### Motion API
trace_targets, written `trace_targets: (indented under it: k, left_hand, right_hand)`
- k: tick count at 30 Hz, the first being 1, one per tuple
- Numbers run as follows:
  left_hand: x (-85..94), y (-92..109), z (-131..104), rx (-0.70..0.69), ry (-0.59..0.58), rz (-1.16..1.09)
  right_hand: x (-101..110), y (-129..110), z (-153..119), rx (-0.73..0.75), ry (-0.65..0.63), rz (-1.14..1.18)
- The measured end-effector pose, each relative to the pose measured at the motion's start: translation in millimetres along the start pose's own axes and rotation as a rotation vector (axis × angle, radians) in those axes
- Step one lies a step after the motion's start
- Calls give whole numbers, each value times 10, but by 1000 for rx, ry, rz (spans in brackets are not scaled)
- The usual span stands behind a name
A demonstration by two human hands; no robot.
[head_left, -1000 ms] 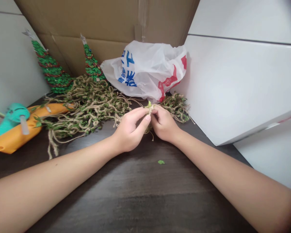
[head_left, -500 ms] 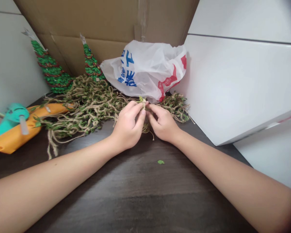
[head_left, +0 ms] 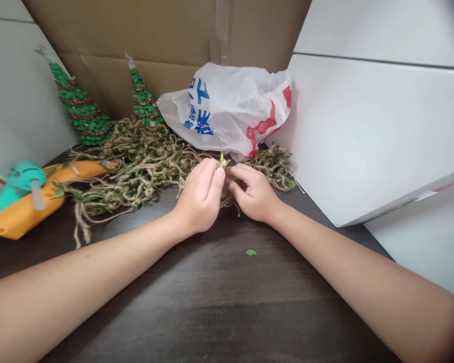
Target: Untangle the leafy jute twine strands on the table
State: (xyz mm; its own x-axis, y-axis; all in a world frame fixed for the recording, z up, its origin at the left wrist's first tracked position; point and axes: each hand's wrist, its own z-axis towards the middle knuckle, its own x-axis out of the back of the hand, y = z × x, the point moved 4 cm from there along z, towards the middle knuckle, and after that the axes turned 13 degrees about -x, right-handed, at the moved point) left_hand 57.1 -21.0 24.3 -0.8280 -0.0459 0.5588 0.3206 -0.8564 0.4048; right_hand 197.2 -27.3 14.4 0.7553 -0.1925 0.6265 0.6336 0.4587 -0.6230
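My left hand (head_left: 200, 197) is closed, thumb against fingers, on a leafy jute twine garland (head_left: 223, 162); a knotted bit with a small green leaf sticks up above the thumb. Close beside it, my right hand (head_left: 255, 194) is closed too, its thumb and fingertips pinched at the same twine. The right fingertips are partly hidden behind the left thumb. Loose twine ends hang beneath both hands. To their left lies a large heap of the same twine with green leaves (head_left: 147, 166), and a smaller heap (head_left: 274, 166) lies to the right.
A white plastic bag (head_left: 234, 108) stands behind my hands before a cardboard panel (head_left: 136, 30). Two tinsel trees (head_left: 81, 111) are at back left. A teal glue gun (head_left: 26, 176) rests on an orange holder (head_left: 45, 201). One loose leaf (head_left: 251, 252) lies on the dark table (head_left: 227, 312); a white box (head_left: 363, 131) is right.
My left thumb has shifted slightly up and left over the twine knot. My right fingertips have dropped a little from the knot's top, and the leaf tip now stands more upright.
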Motion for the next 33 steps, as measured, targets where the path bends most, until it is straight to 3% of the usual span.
trace_targets:
  k: [9,33]
  left_hand:
    - [-53,-6,17,54,-153,138]
    - [-59,10,23,98,-230,175]
  right_hand:
    - [15,-4,7,2,36,38]
    - [57,-10,2,-40,103,86]
